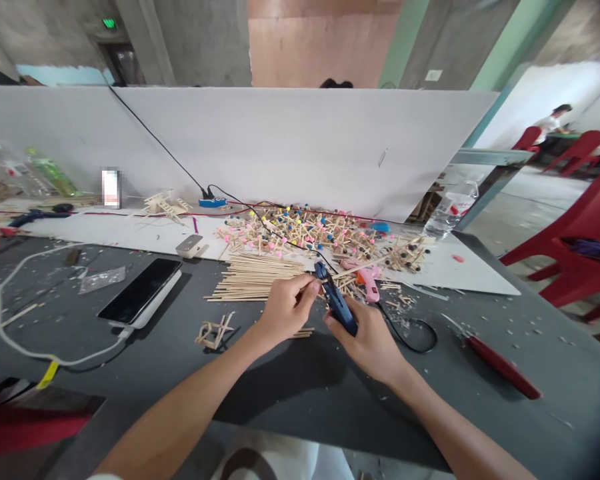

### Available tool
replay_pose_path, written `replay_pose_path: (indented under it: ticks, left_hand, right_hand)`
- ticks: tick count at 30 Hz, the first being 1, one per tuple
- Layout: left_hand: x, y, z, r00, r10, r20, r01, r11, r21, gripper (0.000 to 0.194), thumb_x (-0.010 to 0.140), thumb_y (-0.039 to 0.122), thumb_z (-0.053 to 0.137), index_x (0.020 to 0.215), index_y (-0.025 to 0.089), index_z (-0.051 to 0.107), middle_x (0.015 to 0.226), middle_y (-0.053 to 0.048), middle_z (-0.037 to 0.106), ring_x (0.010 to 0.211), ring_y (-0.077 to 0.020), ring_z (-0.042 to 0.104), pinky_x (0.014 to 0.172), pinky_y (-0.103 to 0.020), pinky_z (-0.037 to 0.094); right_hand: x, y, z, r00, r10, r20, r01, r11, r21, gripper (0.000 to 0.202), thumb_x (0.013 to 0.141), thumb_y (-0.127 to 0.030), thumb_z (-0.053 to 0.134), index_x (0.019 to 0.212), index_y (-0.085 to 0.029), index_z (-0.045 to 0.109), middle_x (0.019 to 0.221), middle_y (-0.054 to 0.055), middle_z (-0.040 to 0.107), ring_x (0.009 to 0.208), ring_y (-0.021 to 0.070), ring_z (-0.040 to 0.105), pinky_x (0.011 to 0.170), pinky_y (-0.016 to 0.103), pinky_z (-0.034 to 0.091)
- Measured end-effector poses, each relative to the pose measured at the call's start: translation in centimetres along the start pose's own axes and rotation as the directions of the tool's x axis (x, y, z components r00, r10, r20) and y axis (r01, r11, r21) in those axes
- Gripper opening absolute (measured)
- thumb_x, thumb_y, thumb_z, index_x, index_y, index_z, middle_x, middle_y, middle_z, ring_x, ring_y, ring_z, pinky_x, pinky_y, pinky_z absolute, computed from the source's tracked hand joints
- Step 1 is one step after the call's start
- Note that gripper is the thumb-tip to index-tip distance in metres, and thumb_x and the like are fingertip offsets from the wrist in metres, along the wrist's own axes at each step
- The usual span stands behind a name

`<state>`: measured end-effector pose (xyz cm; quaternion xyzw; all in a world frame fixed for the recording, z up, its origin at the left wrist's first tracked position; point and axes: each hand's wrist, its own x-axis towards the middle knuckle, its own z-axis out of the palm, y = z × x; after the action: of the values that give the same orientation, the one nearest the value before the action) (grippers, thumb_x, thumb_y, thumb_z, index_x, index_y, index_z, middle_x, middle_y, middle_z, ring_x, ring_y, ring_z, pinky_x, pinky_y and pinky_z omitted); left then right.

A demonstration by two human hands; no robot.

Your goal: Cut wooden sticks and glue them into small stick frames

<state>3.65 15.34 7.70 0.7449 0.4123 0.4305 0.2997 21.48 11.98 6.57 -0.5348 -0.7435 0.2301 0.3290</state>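
My right hand [369,333] is closed around the handles of dark blue pliers or cutters [339,303], whose head points up and away. Close by their jaws, my left hand [289,303] pinches something small, probably a bit of wooden stick, mostly hidden by the fingers. Behind my hands lies a stack of thin wooden sticks [253,273]. A little frame of short sticks [214,333] stands left of my left hand. Just beyond the pliers, a pink glue gun [369,280] rests among loose sticks.
A heap of short sticks with coloured ball ends [300,227] spreads along the white board. A red-handled knife [503,367] lies at right. To the left are a phone [140,290] on a cable and a larger stick model [166,205]. A water bottle [450,210] stands at back right.
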Motion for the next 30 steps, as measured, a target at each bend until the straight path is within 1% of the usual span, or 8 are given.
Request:
replay_pose_path:
  ticks: [3,6,11,14,17,24,27,30]
  left_hand:
    - [-0.04,-0.22,0.12,0.993,0.096,-0.062,-0.087,0.987,0.137,0.039,0.097,0.039,0.042,0.067,0.017,0.052,0.052,0.003,0.045,0.048,-0.009,0.041,0.052,-0.023,0.029]
    - [-0.1,-0.43,0.3,0.988,0.136,-0.073,-0.121,0.976,0.179,0.034,0.096,0.037,0.043,0.074,0.016,0.058,0.055,0.001,0.049,0.051,-0.0095,0.044,0.053,-0.022,0.03]
    - [-0.16,-0.54,0.37,0.99,0.123,-0.066,-0.112,0.981,0.157,0.031,0.096,0.036,0.044,0.08,0.016,0.061,0.06,0.0,0.055,0.054,-0.0097,0.047,0.054,-0.021,0.032]
    - [-0.13,-0.49,0.35,0.992,0.114,-0.058,-0.104,0.983,0.149,0.031,0.096,0.036,0.045,0.078,0.016,0.061,0.058,0.001,0.051,0.052,-0.0091,0.044,0.054,-0.021,0.03]
    - [-0.07,-0.46,0.34,0.993,0.108,-0.053,-0.098,0.983,0.156,0.032,0.096,0.036,0.045,0.075,0.016,0.06,0.056,0.002,0.047,0.05,-0.0089,0.041,0.053,-0.022,0.028]
    - [0.01,-0.5,0.32,0.996,0.087,-0.033,-0.082,0.987,0.135,0.034,0.096,0.037,0.044,0.074,0.016,0.059,0.058,0.001,0.051,0.051,-0.0094,0.044,0.054,-0.022,0.029]
    - [-0.05,-0.57,0.46,0.998,0.054,-0.012,-0.053,0.993,0.108,0.035,0.096,0.038,0.042,0.074,0.016,0.057,0.057,0.001,0.05,0.049,-0.0093,0.044,0.052,-0.022,0.029]
    - [-0.15,-0.69,0.69,1.0,0.021,-0.023,-0.019,0.995,0.099,0.036,0.096,0.039,0.042,0.074,0.016,0.057,0.054,0.002,0.047,0.047,-0.0094,0.044,0.051,-0.022,0.029]
  right_hand:
    - [-0.15,0.16,0.18,1.0,0.005,0.015,-0.005,1.0,-0.027,0.017,0.087,-0.033,0.055,0.078,-0.02,0.05,0.064,-0.003,0.053,0.057,0.012,0.045,0.056,0.025,0.032]
    - [-0.24,0.23,0.3,1.0,0.015,0.021,-0.015,0.999,-0.033,0.018,0.087,-0.033,0.055,0.076,-0.02,0.049,0.062,-0.004,0.051,0.055,0.0111,0.042,0.054,0.024,0.031]
    - [-0.13,-0.04,0.13,1.0,0.019,0.022,-0.018,0.999,-0.045,0.017,0.087,-0.032,0.055,0.076,-0.02,0.05,0.061,-0.005,0.05,0.054,0.0108,0.041,0.054,0.024,0.031]
    - [-0.06,-0.14,0.01,1.0,0.022,0.02,-0.021,0.998,-0.065,0.017,0.086,-0.032,0.056,0.076,-0.02,0.051,0.06,-0.005,0.051,0.054,0.0113,0.042,0.054,0.024,0.031]
    - [-0.06,-0.06,0.0,0.999,0.029,0.031,-0.027,0.998,-0.056,0.015,0.087,-0.032,0.055,0.079,-0.019,0.053,0.062,-0.003,0.056,0.055,0.0125,0.047,0.055,0.025,0.033]
    - [-0.01,0.15,0.14,0.997,0.063,0.049,-0.061,0.997,-0.043,0.013,0.087,-0.031,0.053,0.085,-0.019,0.057,0.068,0.001,0.064,0.059,0.0154,0.055,0.058,0.025,0.036]
    - [0.13,0.21,0.26,0.996,0.073,0.043,-0.072,0.997,-0.041,0.012,0.087,-0.03,0.053,0.085,-0.019,0.056,0.068,0.001,0.064,0.059,0.0155,0.055,0.057,0.025,0.036]
    - [0.25,0.33,0.41,0.996,0.074,0.047,-0.072,0.997,-0.035,0.011,0.087,-0.029,0.051,0.084,-0.019,0.056,0.066,0.0,0.062,0.056,0.0145,0.053,0.056,0.025,0.035]
